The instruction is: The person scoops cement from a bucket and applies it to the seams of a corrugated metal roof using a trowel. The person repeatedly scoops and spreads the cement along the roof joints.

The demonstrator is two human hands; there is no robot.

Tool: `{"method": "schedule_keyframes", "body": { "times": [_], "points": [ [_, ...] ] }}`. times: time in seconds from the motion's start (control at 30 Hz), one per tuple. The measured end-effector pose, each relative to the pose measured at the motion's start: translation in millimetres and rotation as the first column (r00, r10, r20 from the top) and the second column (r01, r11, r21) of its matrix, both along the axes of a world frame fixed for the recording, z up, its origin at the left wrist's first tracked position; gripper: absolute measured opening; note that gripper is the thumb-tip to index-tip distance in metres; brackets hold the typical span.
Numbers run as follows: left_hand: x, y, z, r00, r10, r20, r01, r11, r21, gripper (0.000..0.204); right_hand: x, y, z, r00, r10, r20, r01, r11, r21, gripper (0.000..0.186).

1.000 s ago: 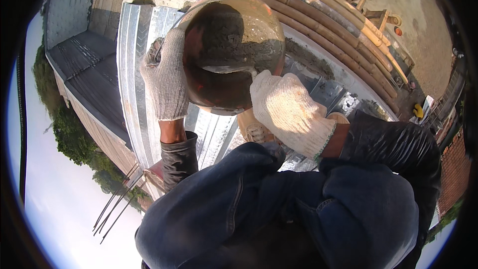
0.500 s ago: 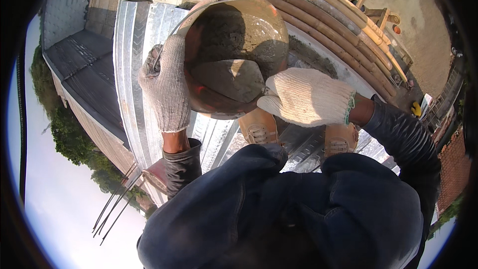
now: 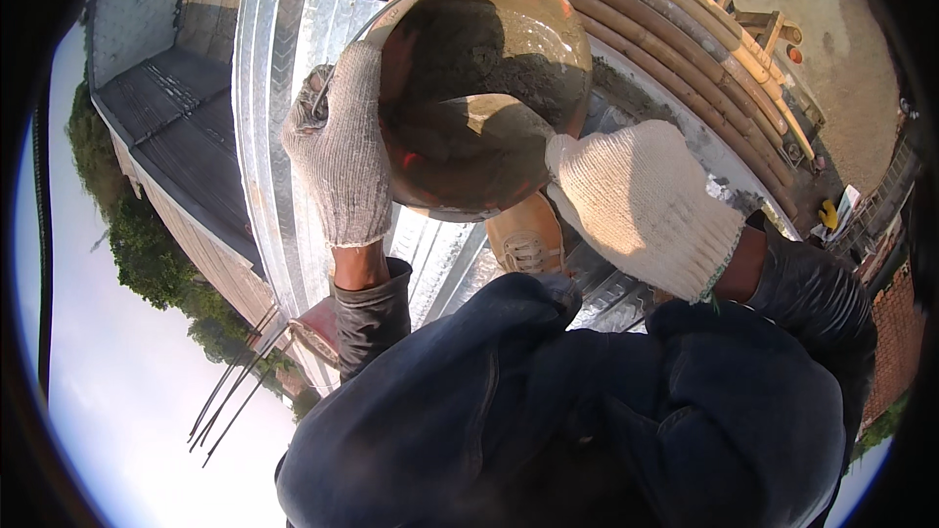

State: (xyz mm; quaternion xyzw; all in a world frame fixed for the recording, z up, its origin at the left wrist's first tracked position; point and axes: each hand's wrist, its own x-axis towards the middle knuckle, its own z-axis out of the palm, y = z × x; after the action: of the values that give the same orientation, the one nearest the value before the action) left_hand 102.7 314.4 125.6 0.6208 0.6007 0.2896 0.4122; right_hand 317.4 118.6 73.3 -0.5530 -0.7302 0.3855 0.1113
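Note:
A round bucket [image 3: 565, 34], smeared with grey mortar, is tilted so that its mouth faces me. My left hand [image 3: 342, 156], in a knitted off-white glove, is closed on the bucket's left rim beside the thin wire handle [image 3: 377, 22]. Wet mortar [image 3: 533, 73] coats the bottom and the far inner wall. Inside the bucket lies the blade of a trowel [image 3: 494, 115], partly in sunlight. My right hand [image 3: 646, 200], gloved the same way, is shut on the trowel at the bucket's right edge; the glove hides its handle.
Ribbed metal sheets [image 3: 264, 127] lie under the bucket and my shoe [image 3: 526, 240]. Long bamboo poles [image 3: 675, 64] run along the far right side. Thin steel rods [image 3: 227, 401] stick out at the lower left. A dark lower roof [image 3: 191, 132] lies beyond the left edge.
My right hand has turned, its wrist swinging lower and toward me, and the trowel blade has changed its angle inside the bucket. My left hand keeps its hold on the rim.

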Motion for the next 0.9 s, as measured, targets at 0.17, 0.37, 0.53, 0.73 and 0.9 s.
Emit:
{"method": "schedule_keyframes", "body": {
  "times": [0.17,0.37,0.53,0.73,0.9],
  "points": [
    [-0.8,6.0,-0.8,0.999,-0.033,-0.029,0.033,0.999,0.012,0.022,-0.1,-12.0,-5.6,0.993,-0.009,-0.115,-0.003,0.995,-0.100,0.057],
    [-29.7,38.8,-10.1,0.996,0.032,0.082,-0.026,0.997,-0.069,0.027,47.2,-25.0,6.5,0.961,-0.088,-0.261,-0.001,0.946,-0.324,0.059],
    [-95.2,72.5,-31.1,0.995,0.017,0.095,-0.005,0.992,-0.124,0.033,88.7,-46.0,47.3,0.937,-0.318,-0.145,0.249,0.898,-0.363,0.046],
    [-126.8,78.9,-36.8,0.981,0.096,0.171,-0.079,0.992,-0.102,0.035,115.3,-80.6,30.8,0.852,-0.515,0.092,0.523,0.837,-0.162,0.047],
    [-119.2,81.1,-31.3,0.987,0.070,0.144,-0.058,0.994,-0.090,0.031,83.5,-112.2,-46.0,0.886,-0.387,0.253,0.341,0.917,0.207,0.033]
  ]
}}
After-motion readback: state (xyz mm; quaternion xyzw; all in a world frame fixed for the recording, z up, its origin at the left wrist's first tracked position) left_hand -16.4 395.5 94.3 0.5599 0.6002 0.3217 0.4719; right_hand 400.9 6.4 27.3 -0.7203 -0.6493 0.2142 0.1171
